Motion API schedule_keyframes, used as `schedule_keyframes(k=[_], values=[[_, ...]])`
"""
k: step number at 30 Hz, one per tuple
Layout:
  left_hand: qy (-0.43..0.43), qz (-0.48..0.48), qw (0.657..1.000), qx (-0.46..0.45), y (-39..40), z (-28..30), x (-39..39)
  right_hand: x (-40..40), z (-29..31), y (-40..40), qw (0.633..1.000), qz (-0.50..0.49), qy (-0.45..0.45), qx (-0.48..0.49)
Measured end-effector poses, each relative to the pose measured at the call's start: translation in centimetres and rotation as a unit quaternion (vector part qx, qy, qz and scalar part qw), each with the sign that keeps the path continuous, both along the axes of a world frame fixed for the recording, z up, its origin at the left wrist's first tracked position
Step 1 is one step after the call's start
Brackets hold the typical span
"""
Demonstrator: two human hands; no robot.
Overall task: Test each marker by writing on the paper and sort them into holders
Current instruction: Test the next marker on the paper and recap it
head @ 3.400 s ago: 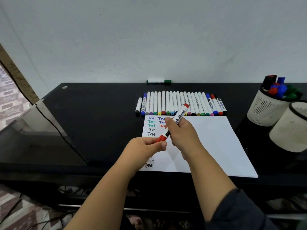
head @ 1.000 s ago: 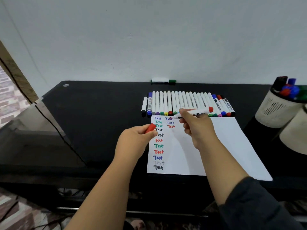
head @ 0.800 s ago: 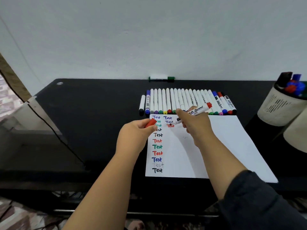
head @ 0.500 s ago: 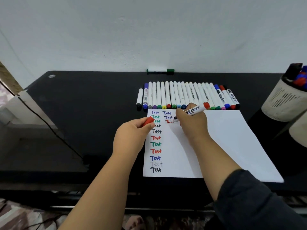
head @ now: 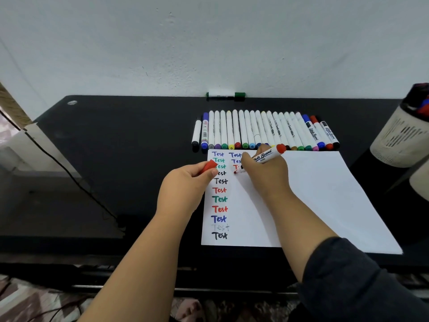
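My right hand (head: pixel 264 175) grips an uncapped red whiteboard marker (head: pixel 267 155), its tip on the white paper (head: pixel 313 196) in the second column of "Test" words. My left hand (head: pixel 185 187) pinches the marker's red cap (head: pixel 209 165) at the paper's left edge. A row of several capped markers (head: pixel 262 131) lies just beyond the paper. A white holder (head: pixel 399 140) with markers in it stands at the right, and part of a second holder (head: pixel 421 184) shows beside it.
A lone green-capped marker (head: pixel 225 96) lies against the wall at the back of the black desk (head: pixel 116 147). A black cable (head: pixel 69 175) runs across the desk's left side. The paper's right half is blank.
The right hand pulled the marker out of the cap held by the left hand, brought the tip down to the paper's second column and began a red mark. The camera tilted downward.
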State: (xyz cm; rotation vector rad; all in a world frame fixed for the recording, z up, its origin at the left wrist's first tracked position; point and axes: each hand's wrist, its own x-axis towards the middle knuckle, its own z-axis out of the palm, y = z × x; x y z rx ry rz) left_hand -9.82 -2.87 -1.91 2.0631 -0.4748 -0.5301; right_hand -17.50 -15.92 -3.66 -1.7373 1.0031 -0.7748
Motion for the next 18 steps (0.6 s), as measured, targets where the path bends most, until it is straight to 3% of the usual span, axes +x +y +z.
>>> schedule_keyframes(k=[18], values=[[-0.018, -0.013, 1.000, 0.002, 0.21, -0.19, 0.13, -0.20, -0.02, -0.12, 1.000, -0.019, -0.013, 0.014]])
